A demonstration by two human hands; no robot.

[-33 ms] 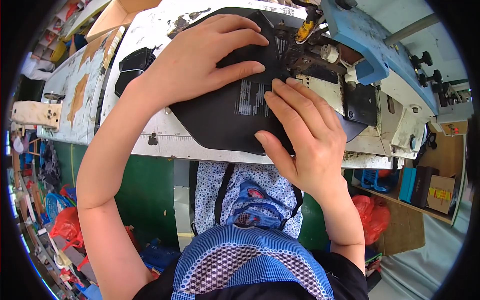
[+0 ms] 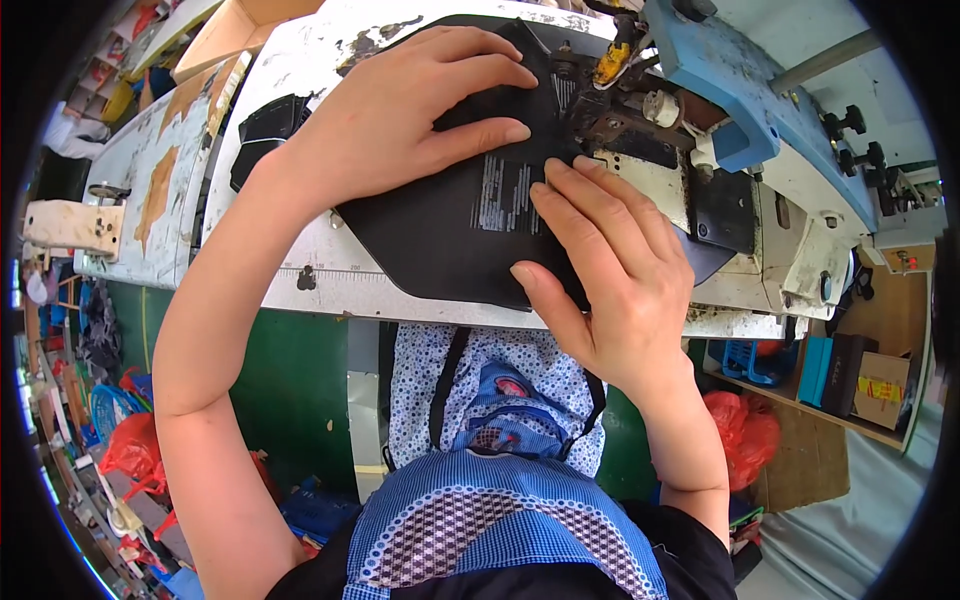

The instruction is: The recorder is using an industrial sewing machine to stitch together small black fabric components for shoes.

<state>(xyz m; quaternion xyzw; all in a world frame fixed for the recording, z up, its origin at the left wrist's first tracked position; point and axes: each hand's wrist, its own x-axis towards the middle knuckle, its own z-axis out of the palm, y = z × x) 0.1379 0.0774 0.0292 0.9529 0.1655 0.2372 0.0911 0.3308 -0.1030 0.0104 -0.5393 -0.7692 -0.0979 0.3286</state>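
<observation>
A flat black panel (image 2: pixel 415 245), leather-like with angled corners, lies on the white machine table (image 2: pixel 350 285). A block of grey printed lines (image 2: pixel 503 200) shows on it between my hands. My left hand (image 2: pixel 410 125) rests over the panel's upper left part, thumb and fingers apart. My right hand (image 2: pixel 620 265) lies on its right part, thumb held away from the outstretched fingers. Just beyond the right fingertips is the needle and presser area of a sewing machine (image 2: pixel 620 135); the panel's far right edge runs up against it.
The machine's blue and white arm (image 2: pixel 710 70) rises at the right. Folded black pieces (image 2: pixel 270 130) lie left of my left forearm. A cardboard box (image 2: pixel 235 40) stands at the back left. Red plastic bags (image 2: pixel 740 435) and a shelf with boxes (image 2: pixel 850 370) are at the lower right.
</observation>
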